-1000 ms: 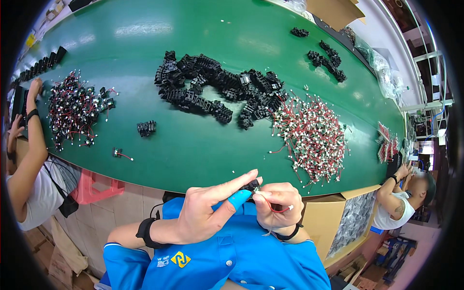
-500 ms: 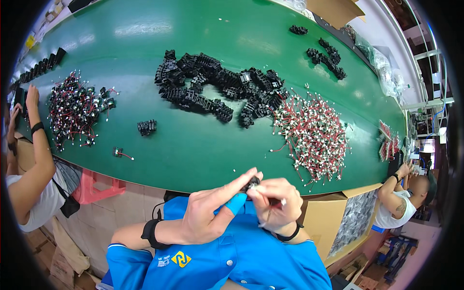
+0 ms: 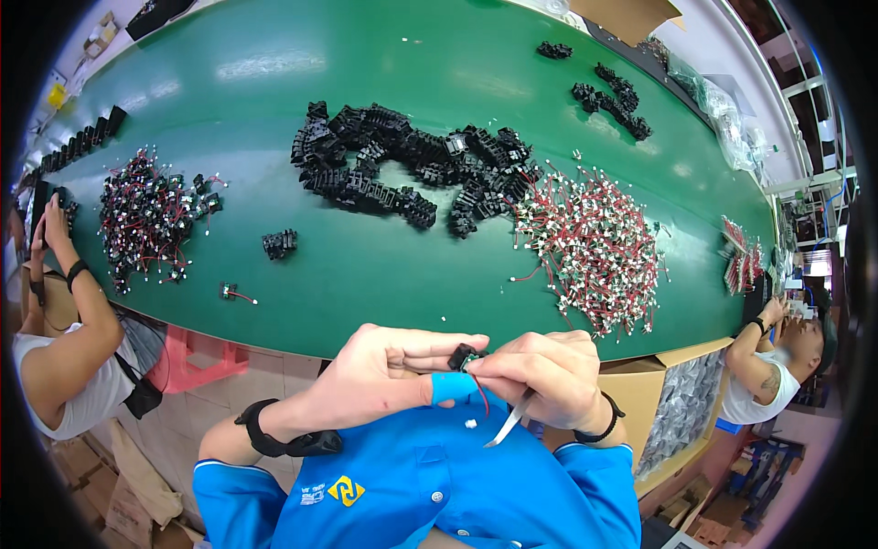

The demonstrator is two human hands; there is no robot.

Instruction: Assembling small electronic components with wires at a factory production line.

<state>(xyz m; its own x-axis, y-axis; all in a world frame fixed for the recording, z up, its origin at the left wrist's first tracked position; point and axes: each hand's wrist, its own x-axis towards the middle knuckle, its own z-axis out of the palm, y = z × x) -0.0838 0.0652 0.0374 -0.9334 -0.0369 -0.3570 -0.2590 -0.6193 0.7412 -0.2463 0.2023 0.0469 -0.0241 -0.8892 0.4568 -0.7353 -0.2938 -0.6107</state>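
Observation:
My left hand (image 3: 375, 380), with blue tape on its thumb, pinches a small black plastic housing (image 3: 461, 356) at the table's near edge. Against that housing, the fingertips of my right hand (image 3: 549, 371) hold a tiny green circuit board (image 3: 473, 360). A red wire (image 3: 483, 397) hangs below the board, and a white connector (image 3: 471, 424) shows near its lower end. Out of my right palm sticks a slim metal tool (image 3: 508, 421), tweezers by its look. How far the board sits inside the housing is hidden by my fingers.
Beyond my hands, rows of black housings (image 3: 366, 189) lie on the green table (image 3: 366, 293). Red-wired boards (image 3: 590, 247) are heaped at right, black assembled pieces (image 3: 151, 215) at left. Co-workers sit at both sides. An open carton (image 3: 631, 393) stands right of me.
My hands have turned and spread slightly, so the green board, red wire and metal tool now show clearly. The co-worker's hands at the left have shifted.

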